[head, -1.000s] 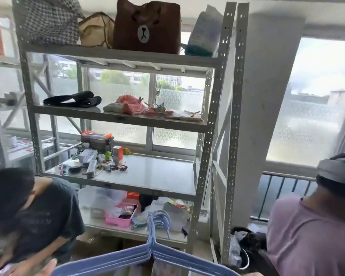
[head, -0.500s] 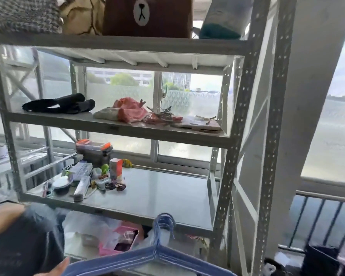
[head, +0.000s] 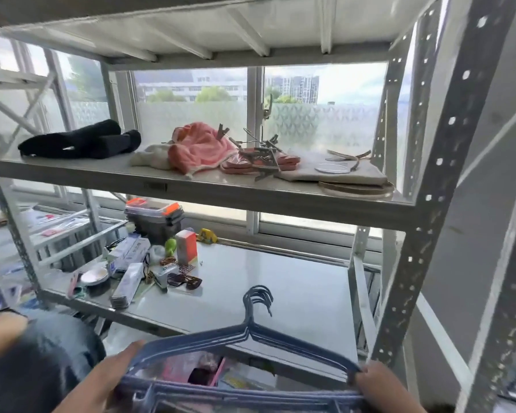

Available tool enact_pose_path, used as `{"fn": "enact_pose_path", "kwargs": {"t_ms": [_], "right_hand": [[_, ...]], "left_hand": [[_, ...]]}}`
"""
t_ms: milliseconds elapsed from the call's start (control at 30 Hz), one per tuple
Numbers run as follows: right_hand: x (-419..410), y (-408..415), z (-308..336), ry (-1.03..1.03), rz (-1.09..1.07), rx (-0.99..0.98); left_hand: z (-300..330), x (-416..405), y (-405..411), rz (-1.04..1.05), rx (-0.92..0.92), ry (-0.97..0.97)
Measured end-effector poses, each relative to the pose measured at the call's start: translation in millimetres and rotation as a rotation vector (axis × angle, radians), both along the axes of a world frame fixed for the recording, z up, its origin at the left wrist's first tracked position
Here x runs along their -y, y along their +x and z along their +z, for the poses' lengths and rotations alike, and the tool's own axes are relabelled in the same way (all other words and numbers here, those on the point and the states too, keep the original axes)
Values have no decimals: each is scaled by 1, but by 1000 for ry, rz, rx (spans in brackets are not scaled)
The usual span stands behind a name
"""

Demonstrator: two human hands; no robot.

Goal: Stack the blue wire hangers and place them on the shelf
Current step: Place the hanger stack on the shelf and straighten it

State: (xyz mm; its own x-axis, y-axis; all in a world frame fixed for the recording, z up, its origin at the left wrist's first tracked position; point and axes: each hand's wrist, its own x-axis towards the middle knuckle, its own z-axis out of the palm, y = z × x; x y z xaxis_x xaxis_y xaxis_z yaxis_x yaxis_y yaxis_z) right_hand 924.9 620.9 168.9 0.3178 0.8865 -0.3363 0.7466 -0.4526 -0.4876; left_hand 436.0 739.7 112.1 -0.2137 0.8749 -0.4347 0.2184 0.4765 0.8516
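A stack of several blue wire hangers [head: 245,338] is held level in front of the metal rack, hooks pointing away over the front edge of the grey middle shelf [head: 280,296]. My left hand [head: 102,380] grips the stack's left corner and my right hand [head: 385,389] grips its right corner. The right half of that shelf lies bare under the hooks.
Boxes, sunglasses [head: 185,282], a bowl and small items crowd the shelf's left half. The upper shelf [head: 191,186] holds black cloth, pink cloth and clips. A perforated upright [head: 429,204] stands right. Another person [head: 33,359] crouches at lower left.
The view has closed in on the rack and the hangers have risen from below the shelf to its front edge. Both hands now show at the stack's corners.
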Motion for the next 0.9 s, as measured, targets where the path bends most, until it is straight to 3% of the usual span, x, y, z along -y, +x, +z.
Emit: {"fn": "enact_pose_path", "kwargs": {"t_ms": [167, 367, 500, 700, 900], "right_hand": [[-70, 1, -19, -60, -96, -17], [-140, -11, -62, -83, -285, -88], [-170, -24, -85, -65, -322, -15], [-186, -34, -110, -32, -306, 106], [-190, -28, -120, 80, -446, -217]], "left_hand": [[18, -61, 35, -50, 79, -79], [-57, -190, 23, -109, 21, -168], [-42, -214, 42, -196, -85, -162], [-61, -251, 49, -436, -400, -73], [-72, -269, 47, -583, -840, -25]]}}
